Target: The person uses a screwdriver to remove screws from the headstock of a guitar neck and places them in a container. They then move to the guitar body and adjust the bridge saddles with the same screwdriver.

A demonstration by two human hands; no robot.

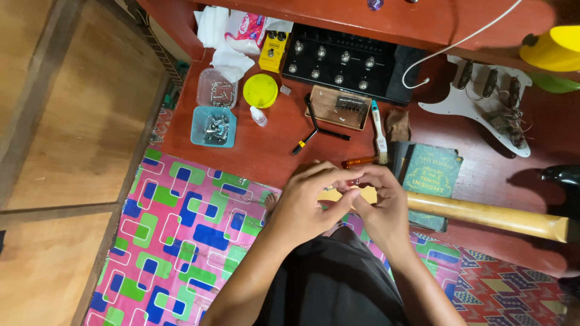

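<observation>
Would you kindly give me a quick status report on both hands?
Left hand and right hand together, fingertips pinching something small, hidden. Guitar neck beneath. Screwdriver just beyond.

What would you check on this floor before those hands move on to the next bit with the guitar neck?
1. Both hands meet over the guitar neck: left hand, right hand. Ok.
2. Small part pinched between the fingers: cannot tell, hidden.
3. Blue tray of metal hardware upright, contents inside: ok.
4. Clear tub lies open, its yellow lid beside it: not ok if knocked.
5. Paintbrush and orange-handled tool near the hands: ok.
6. White pickguard with loose wires apart from the hands: ok.
</observation>
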